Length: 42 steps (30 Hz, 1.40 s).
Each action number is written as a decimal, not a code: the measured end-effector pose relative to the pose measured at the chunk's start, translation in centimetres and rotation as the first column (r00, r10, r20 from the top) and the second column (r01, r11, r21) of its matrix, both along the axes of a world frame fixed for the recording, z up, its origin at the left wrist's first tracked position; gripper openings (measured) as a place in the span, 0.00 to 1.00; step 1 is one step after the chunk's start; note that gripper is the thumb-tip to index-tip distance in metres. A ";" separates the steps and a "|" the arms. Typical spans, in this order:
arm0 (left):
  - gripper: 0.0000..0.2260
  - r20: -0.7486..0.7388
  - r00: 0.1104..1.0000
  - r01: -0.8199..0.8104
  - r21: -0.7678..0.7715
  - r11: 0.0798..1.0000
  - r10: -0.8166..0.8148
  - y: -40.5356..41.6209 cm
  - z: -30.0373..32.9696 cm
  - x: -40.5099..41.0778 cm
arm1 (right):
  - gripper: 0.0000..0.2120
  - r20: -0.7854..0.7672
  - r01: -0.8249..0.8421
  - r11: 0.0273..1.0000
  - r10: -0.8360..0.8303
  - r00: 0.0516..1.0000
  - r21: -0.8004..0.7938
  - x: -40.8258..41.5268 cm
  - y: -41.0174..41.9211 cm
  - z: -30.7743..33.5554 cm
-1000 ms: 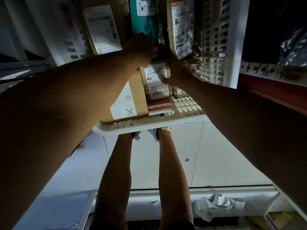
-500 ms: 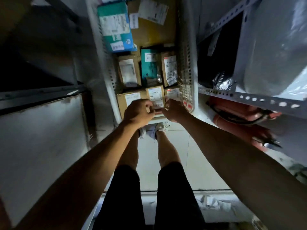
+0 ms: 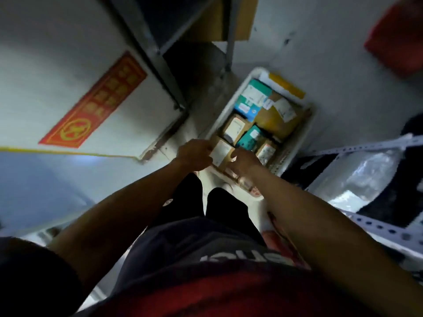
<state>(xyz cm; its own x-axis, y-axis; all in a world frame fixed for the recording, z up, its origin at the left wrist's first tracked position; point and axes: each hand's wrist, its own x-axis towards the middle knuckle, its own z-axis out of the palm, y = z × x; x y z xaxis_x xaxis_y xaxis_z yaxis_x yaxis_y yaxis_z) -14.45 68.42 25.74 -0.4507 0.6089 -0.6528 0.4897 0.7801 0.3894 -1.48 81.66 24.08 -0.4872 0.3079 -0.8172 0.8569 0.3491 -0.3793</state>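
Observation:
A white plastic crate (image 3: pixel 304 143) stands on the floor, packed with several labelled parcels. My left hand (image 3: pixel 194 154) and my right hand (image 3: pixel 243 161) both grip a small brown cardboard parcel (image 3: pixel 223 154) with a white label, held between them over the crate's near end. Behind it in the crate lie a teal box (image 3: pixel 250 137), another brown box (image 3: pixel 235 128), a blue-and-white box (image 3: pixel 251 98) and a big brown carton (image 3: pixel 278 118). The whole view is blurred by motion.
A grey metal shelf frame (image 3: pixel 160 53) rises to the left of the crate. A white panel with a red sign (image 3: pixel 93 101) is further left. Perforated white shelving (image 3: pixel 366 225) with wrapped goods fills the right. A red object (image 3: pixel 396 40) sits at the top right.
The view has pulled back and swung upward; the crate now looks smaller and tilted. Both hands have stayed at the crate's near end and now hold the labelled brown parcel between them.

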 end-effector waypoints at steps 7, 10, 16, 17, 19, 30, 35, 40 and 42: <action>0.17 -0.064 0.896 -0.442 -0.034 0.896 0.439 -12.1 6.1 4.2 | 0.22 -0.072 -0.521 0.852 0.524 0.849 0.058 -3.9 -5.9 6.2; 0.17 -0.107 0.795 -0.605 -0.047 0.795 0.598 -18.0 7.2 7.2 | 0.23 -0.072 -0.695 0.714 0.700 0.711 0.083 -5.6 -10.4 7.7; 0.14 -0.144 0.476 -0.878 -0.019 0.479 0.868 -29.4 9.6 14.9 | 0.21 -0.111 -0.905 0.404 0.913 0.392 0.129 -6.4 -22.9 10.6; 0.15 -0.149 0.419 -0.907 -0.017 0.421 0.896 -31.2 10.1 16.3 | 0.21 -0.108 -0.932 0.336 0.940 0.323 0.138 -6.2 -25.3 11.1; 0.15 -0.159 0.292 -0.956 -0.010 0.294 0.943 -34.7 11.0 19.4 | 0.21 -0.112 -0.965 0.221 0.972 0.206 0.145 -5.3 -30.2 11.9; 0.14 -0.284 -0.356 -0.934 0.112 -0.338 0.890 -50.6 15.1 37.6 | 0.23 -0.178 -0.903 -0.357 0.898 -0.402 0.240 6.2 -58.1 15.0; 0.13 -0.241 -0.608 -0.794 0.171 -0.584 0.757 -53.2 15.7 43.7 | 0.20 -0.276 -0.823 -0.501 0.778 -0.564 0.269 12.5 -65.5 16.0; 0.12 -0.188 -0.795 -0.606 0.265 -0.750 0.576 -53.3 15.9 48.2 | 0.16 -0.340 -0.759 -0.596 0.679 -0.651 0.262 17.8 -69.6 16.3; 0.12 -0.160 -0.834 -0.551 0.265 -0.791 0.528 -53.2 15.9 49.6 | 0.16 -0.352 -0.738 -0.628 0.651 -0.672 0.247 19.3 -70.5 16.3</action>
